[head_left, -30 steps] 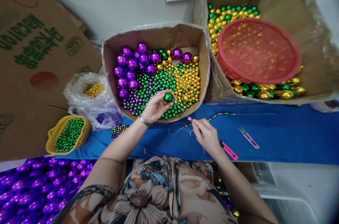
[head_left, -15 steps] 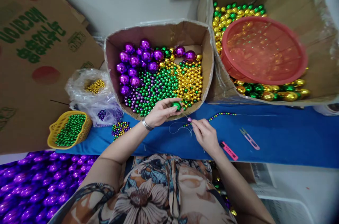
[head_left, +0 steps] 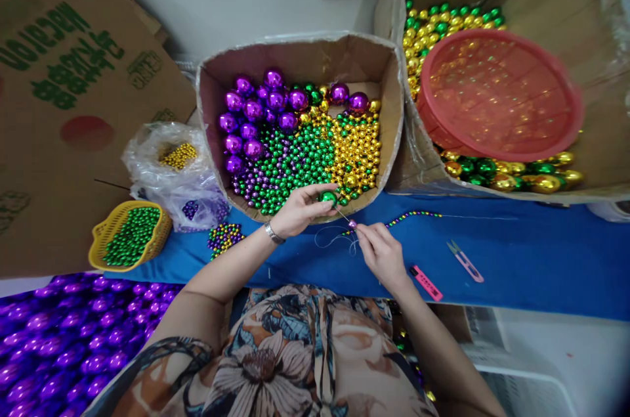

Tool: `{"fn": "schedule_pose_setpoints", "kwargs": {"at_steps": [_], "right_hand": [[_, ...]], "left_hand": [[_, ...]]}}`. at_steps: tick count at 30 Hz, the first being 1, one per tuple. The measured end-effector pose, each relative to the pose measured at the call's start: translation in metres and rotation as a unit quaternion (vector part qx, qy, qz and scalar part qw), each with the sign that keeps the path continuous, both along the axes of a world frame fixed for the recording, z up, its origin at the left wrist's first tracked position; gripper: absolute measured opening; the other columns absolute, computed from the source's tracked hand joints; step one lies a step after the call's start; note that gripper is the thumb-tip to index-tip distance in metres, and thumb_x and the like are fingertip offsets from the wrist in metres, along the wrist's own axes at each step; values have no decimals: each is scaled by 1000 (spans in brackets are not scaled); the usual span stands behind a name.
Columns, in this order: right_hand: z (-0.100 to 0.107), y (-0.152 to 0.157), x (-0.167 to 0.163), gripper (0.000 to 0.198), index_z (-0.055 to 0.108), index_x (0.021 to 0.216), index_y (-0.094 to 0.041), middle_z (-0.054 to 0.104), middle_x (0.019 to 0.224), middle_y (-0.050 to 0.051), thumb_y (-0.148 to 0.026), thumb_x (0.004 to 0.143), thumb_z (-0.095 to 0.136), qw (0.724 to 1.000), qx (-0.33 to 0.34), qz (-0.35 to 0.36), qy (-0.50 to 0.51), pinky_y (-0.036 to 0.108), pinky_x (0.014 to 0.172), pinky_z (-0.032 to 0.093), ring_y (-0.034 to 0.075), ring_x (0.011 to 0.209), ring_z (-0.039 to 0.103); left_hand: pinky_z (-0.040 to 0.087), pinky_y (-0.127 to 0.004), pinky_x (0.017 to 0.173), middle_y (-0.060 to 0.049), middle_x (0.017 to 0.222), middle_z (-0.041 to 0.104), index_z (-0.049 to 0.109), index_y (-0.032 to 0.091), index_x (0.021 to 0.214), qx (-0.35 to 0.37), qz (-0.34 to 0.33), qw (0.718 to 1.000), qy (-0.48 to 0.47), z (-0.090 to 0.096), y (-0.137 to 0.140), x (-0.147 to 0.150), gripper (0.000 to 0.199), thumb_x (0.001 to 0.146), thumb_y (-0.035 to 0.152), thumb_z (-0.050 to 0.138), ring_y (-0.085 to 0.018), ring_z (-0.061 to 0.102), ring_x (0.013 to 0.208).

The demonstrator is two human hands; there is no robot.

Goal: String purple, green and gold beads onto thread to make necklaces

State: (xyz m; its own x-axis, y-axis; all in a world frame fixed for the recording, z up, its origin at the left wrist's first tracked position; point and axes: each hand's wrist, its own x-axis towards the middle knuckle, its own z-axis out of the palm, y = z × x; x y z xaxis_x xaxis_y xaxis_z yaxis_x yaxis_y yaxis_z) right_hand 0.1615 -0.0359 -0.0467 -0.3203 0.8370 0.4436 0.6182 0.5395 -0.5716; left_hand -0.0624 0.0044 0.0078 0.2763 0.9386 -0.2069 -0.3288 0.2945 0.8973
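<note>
My left hand (head_left: 301, 210) pinches a large shiny green bead (head_left: 327, 199) between thumb and fingers, just over the front rim of the bead box (head_left: 308, 43). A thin straight needle or wire (head_left: 343, 213) runs from that bead toward my right hand (head_left: 378, 249). The right fingers are closed at a small purple bead (head_left: 352, 224) on this line. Loose thread (head_left: 327, 238) loops below the hands on the blue cloth (head_left: 315, 272). Beyond my right hand lies a strand of small green, gold and purple beads (head_left: 413, 214), its thread trailing right.
Thread snips (head_left: 465, 261) and a pink box cutter (head_left: 426, 282) lie right of my right hand. A red basin (head_left: 502, 95) sits in the tall carton at right. At left are a yellow basket (head_left: 130, 236) of green beads, plastic bags (head_left: 170, 164) and loose beads (head_left: 225, 240).
The camera view has shifted slightly. Both hands keep nearly the same place and hold, with the green bead and the purple bead still between them.
</note>
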Motion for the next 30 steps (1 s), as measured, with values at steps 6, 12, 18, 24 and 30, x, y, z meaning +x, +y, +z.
{"fn": "schedule_pose_setpoints", "kwargs": {"at_steps": [6,12,18,24,30], "right_hand": [[8,1,-6,23,66,109,-20,65,86,5,-24,97,47,999,-28,10,36,25,72,52,13,75,63],[8,-1,4,19,67,106,-19,66,85,4,-22,96,51,998,6,-35,50,24,71,52,13,75,64],[5,-9,7,20,66,107,-19,66,86,5,-22,96,50,998,2,-47,43,25,72,53,13,76,64],[7,-9,14,19,67,105,-17,65,86,6,-20,95,51,997,13,-65,42,24,72,52,12,75,64],[10,-9,13,17,67,104,-17,65,85,5,-20,95,52,996,22,-75,43,23,71,52,12,74,63]], "left_hand": [[55,-29,83,-10,117,68,62,23,126,53,-86,995,23,0,1,4,56,74,36,79,-17,67,96],[54,-33,82,-11,109,69,65,17,112,203,13,957,208,-2,56,21,36,93,45,50,-18,66,95],[45,-45,86,-14,99,68,66,12,102,423,-123,627,642,-17,97,79,21,88,17,51,-30,58,103],[40,-45,82,-15,98,66,62,11,102,450,-150,529,703,-30,99,95,26,92,13,38,-31,58,100],[41,-42,85,-15,103,65,60,11,109,431,-124,599,663,-37,103,89,28,85,9,46,-27,62,95]]}}
